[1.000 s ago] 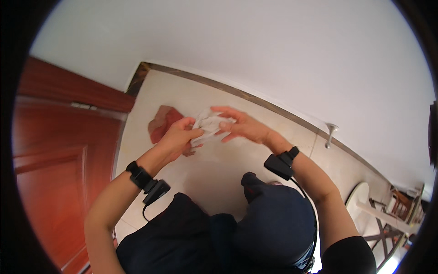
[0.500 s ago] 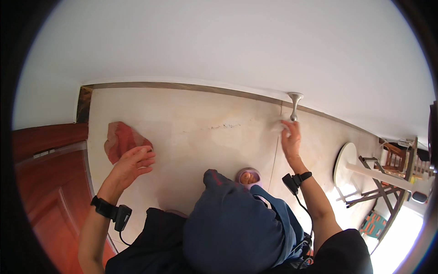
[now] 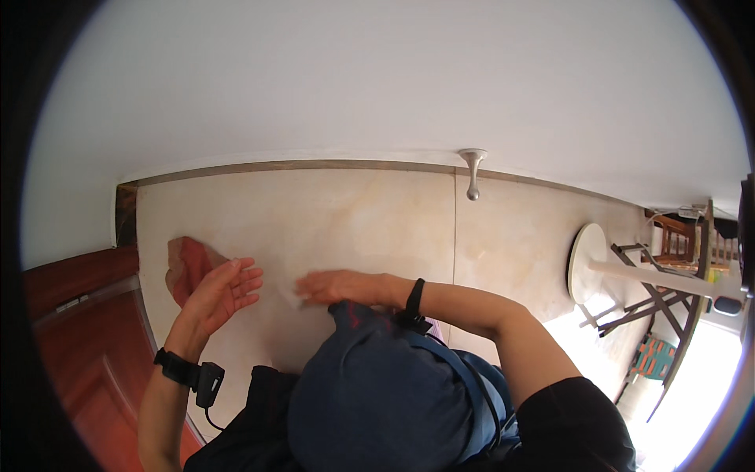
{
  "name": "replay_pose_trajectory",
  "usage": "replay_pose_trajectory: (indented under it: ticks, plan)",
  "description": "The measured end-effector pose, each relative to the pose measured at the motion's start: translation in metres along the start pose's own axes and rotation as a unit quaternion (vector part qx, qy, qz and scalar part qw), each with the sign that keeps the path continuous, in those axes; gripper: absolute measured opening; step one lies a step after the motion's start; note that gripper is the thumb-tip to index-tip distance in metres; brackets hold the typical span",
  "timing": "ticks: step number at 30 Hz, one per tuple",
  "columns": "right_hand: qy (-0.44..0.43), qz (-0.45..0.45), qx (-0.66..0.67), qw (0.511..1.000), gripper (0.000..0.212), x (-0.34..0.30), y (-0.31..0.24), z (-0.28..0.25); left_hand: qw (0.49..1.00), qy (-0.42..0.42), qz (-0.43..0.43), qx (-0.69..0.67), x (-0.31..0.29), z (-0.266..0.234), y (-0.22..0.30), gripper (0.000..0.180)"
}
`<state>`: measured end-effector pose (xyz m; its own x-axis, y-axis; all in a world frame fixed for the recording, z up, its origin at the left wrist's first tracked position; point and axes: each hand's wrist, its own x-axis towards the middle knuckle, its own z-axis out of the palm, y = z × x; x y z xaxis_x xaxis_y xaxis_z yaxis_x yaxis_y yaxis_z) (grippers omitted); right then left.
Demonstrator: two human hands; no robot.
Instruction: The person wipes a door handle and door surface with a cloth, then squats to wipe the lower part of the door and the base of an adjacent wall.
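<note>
Pale floor (image 3: 377,220), red door (image 3: 86,346) along its left edge.
The cloth (image 3: 185,263) lies near that edge, partly behind the left hand (image 3: 219,295), whose fingers are apart. The right hand (image 3: 342,288) is blurred, farther in; whether it grips anything, I cannot tell. A doorstop (image 3: 473,171) juts over the floor's far edge.

- Right hand (image 3: 338,287) blurred — whether it holds anything, I cannot tell.
- Reddish cloth (image 3: 185,266) partly hidden behind the left hand (image 3: 222,296).
- Red door (image 3: 75,330) cut off at the left edge.
- Dark object (image 3: 746,236) at the right edge — cut off, kind unclear.
</note>
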<state>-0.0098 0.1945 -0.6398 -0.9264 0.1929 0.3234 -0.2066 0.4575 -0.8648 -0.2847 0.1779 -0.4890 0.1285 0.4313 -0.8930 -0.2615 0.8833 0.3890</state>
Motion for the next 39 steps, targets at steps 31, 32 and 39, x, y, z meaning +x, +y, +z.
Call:
replay_pose_trajectory:
  ticks: [31, 32, 39]
  plan:
    - [0.307, 0.364, -0.405, 0.780, 0.046, -0.101, 0.042, -0.073, 0.995, 0.042, 0.011, -0.085, -0.016, -0.010, 0.001, 0.042]
    - [0.276, 0.316, -0.364, 0.832, 0.040, -0.080, 0.040, -0.067, 0.995, 0.051, 0.011, -0.089, -0.016, -0.007, 0.000, 0.042]
    - [0.211, 0.085, -0.182, 0.957, 0.034, -0.017, -0.005, -0.079, 0.993, 0.035, 0.078, -0.083, -0.037, -0.031, 0.005, 0.041]
